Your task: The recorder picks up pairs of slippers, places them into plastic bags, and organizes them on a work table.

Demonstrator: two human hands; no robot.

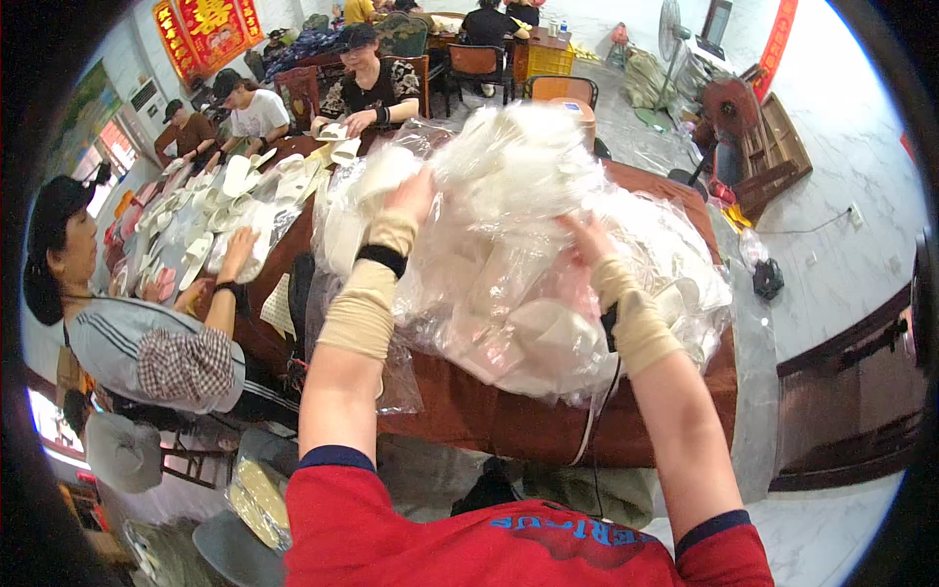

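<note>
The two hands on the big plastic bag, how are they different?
The left hand is raised higher, up near the top left of the clear plastic bag of white pieces; the right hand sits lower, pressed on its middle. The left wrist shows a black band above the tan sleeve; the right one's dark strap sits lower down, with a cable hanging from it. Both wear tan wrist sleeves and touch the bag.

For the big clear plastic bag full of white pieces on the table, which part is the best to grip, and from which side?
Probably the loose upper film of the clear plastic bag, taken from the near side. The bag slumps wide over the brown table, too bulky to get around, and its top is slack and crumpled. The left hand and right hand already rest there.
</note>
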